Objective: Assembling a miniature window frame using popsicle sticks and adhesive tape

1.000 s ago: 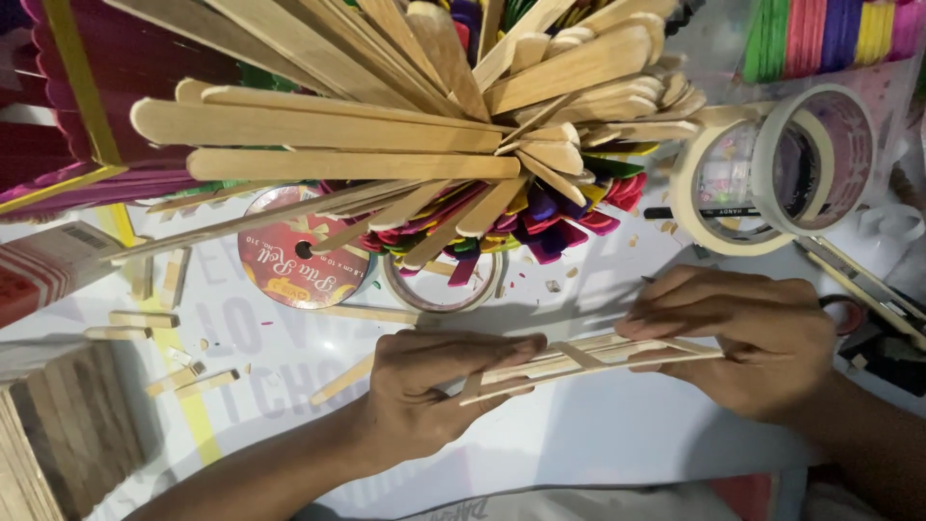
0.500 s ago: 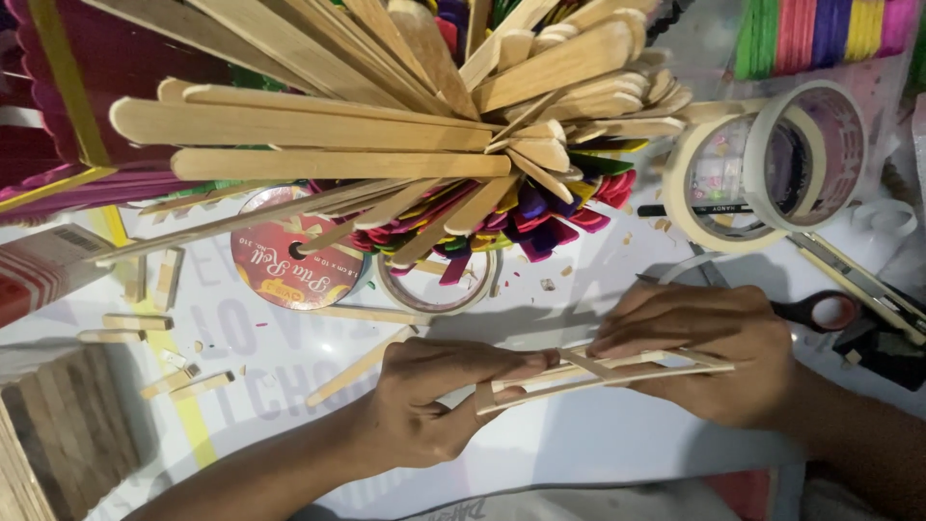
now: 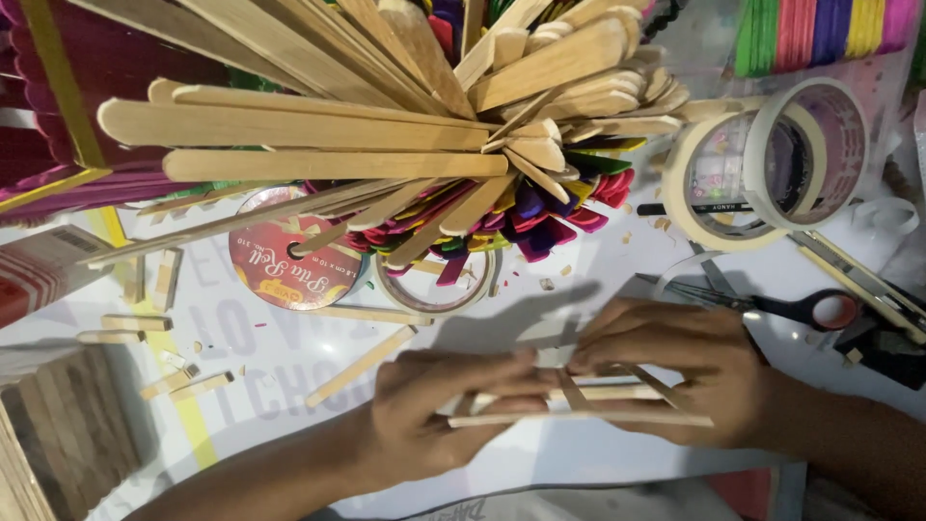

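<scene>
Both of my hands sit low in the head view, closed from opposite ends on a small flat frame of pale wooden craft sticks [image 3: 579,413] that lies on the white printed tabletop [image 3: 289,386]. My left hand [image 3: 439,410] has its fingers curled together over the left end, thumb underneath as far as I can tell, so the long bottom stick stays level; my right hand [image 3: 675,371] presses its fingertips down on the crossing sticks at the right, seemingly to keep the joints from sliding while they are aligned. I judge the frame is held flat on the table rather than lifted, though the palms hide the contact. Above the hands looms a big bundle of plain and coloured wooden sticks [image 3: 405,125], fanned out and very near the camera, presumably kept as stock within reach. Beneath it lie a red round ribbon spool [image 3: 289,265] and a clear tape roll [image 3: 434,285], side by side. Two cream masking tape rolls [image 3: 762,164] lean together at the upper right, and black scissors with a red-lined handle [image 3: 791,307] rest just beyond my right hand. Short cut stick pieces [image 3: 145,323] are scattered at the left.
</scene>
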